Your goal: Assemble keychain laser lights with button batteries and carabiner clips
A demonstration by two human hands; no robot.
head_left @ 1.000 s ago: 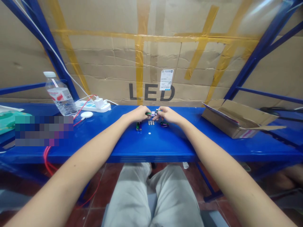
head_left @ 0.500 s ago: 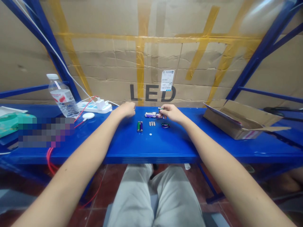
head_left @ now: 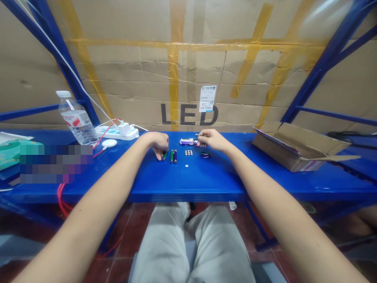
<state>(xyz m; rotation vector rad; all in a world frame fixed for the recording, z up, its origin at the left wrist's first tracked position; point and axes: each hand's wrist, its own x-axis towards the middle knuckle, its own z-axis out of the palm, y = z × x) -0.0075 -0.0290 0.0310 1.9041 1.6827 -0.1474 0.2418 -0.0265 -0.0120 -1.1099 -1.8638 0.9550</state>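
green tube (head_left: 164, 156) firm between left fingers (head_left: 159, 154), near end clear, small piece (head_left: 197, 135) firm between right fingers (head_left: 203, 138)

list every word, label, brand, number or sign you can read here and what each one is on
"LED": large black letters on the cardboard panel at the back.
White sticker on that panel: fine print and what looks like a barcode, too small to read.
Bottle label: red print, too blurred to read.
Green and purple tubes: no text can be made out.
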